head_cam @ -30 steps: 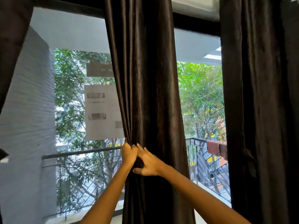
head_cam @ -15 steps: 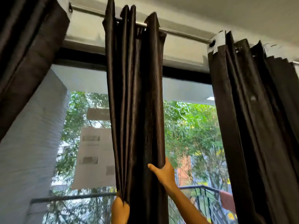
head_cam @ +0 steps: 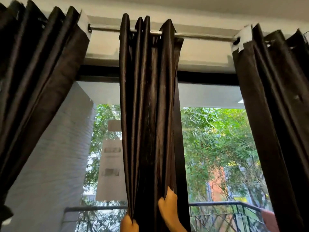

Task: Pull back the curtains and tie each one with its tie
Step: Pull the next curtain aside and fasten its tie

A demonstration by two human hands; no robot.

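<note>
A dark brown satin middle curtain (head_cam: pixel 147 106) hangs gathered in folds from a metal rod (head_cam: pixel 205 36) in front of the window. At the bottom edge of the view my left hand (head_cam: pixel 129 223) pinches the curtain's left edge. My right hand (head_cam: pixel 169 203) presses its fingers into a fold on the curtain's right side. A left curtain (head_cam: pixel 38 77) slants away to the lower left, drawn back. A right curtain (head_cam: pixel 274 101) hangs bunched at the right. I see no tie in this view.
Behind the glass is a balcony railing (head_cam: pixel 222 205), trees and a white brick wall (head_cam: pixel 55 156). A paper notice (head_cam: pixel 111 168) is stuck on the window left of the middle curtain. A pink cloth (head_cam: pixel 269 220) hangs over the railing at the right.
The view has tilted up to the rod and ceiling. My hands, joined at the curtain's middle a second ago, are apart: the left on the left edge, the right on a right-side fold.
</note>
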